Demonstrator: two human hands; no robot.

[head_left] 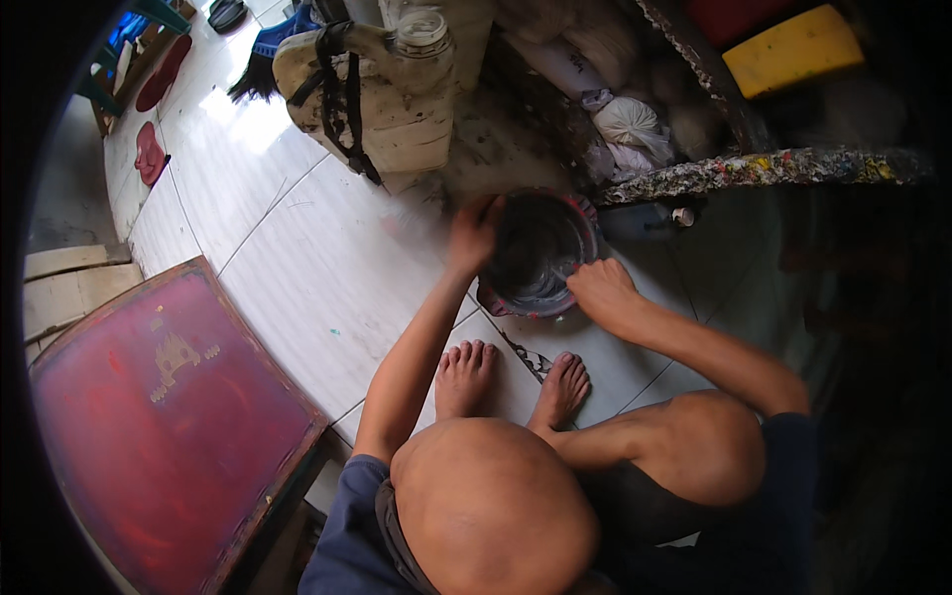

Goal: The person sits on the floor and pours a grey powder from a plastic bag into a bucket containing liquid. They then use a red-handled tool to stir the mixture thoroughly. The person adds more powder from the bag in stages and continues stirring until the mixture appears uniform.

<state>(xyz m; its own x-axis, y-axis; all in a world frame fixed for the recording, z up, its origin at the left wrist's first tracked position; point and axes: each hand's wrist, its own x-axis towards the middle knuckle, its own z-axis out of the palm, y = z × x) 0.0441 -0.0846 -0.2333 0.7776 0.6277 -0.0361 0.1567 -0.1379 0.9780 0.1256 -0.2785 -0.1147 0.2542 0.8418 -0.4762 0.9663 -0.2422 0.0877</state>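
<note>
A round dark basin (536, 306) with a reddish, stained rim stands on the tiled floor in front of my feet. Wet grey-white residue (547, 266) coats its inside. My left hand (474, 236) grips the basin's left rim, its fingers curled over the edge. On the opposite side, my right hand (603, 294) is closed at the right rim, knuckles up. A small pale bit shows by its fingertips over the basin, but what those fingers hold is too small to make out.
A stained cream jerrycan (397, 99) with black straps stands beyond the basin. A paint-crusted shelf edge (764, 174), a tied white plastic bag (630, 124) and a yellow container (793, 52) are at the far right. A framed red panel (178, 426) leans at left. Pink slippers (150, 156) lie farther off.
</note>
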